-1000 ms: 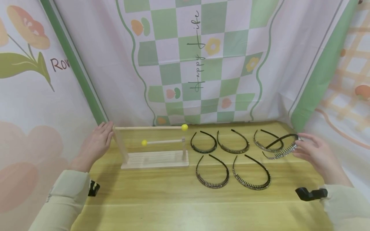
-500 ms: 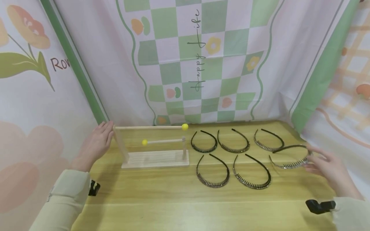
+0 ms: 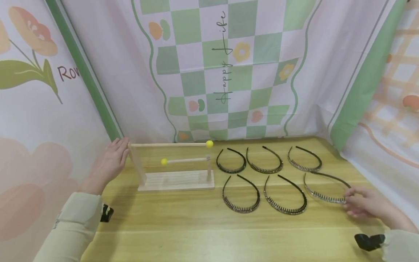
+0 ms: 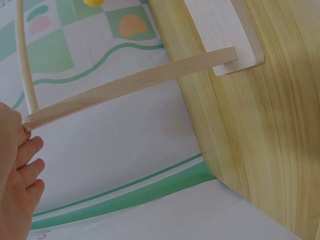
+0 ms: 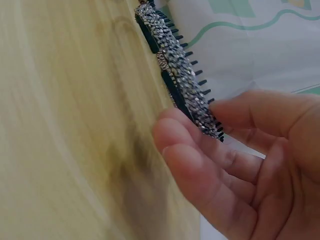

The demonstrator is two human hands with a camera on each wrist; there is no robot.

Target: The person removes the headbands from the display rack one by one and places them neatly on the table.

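Observation:
My right hand point(image 3: 368, 205) pinches the side of a headband point(image 3: 327, 198) between thumb and fingers. The band is black with comb teeth and a silvery glittering outer face, and sits low over the table at the right; the right wrist view shows its sparkling band point(image 5: 175, 62) close up and its shadow on the wood. At the left, my left hand point(image 3: 109, 162) holds the top of the tall post of a pale wooden stand point(image 3: 176, 181); the post point(image 4: 135, 85) reaches the curled fingers in the left wrist view. The stand has two rods tipped with yellow balls.
Several similar headbands lie in two rows right of the stand, among them a back-row headband point(image 3: 266, 170) and a front-row headband point(image 3: 288, 211). Patterned cloth point(image 3: 242, 83) hangs behind the wooden table point(image 3: 212, 236) and along both sides.
My right hand has carried the headband from over the back-right headband toward me and rightward, lowering it beside the front row. My left hand and the stand have stayed put.

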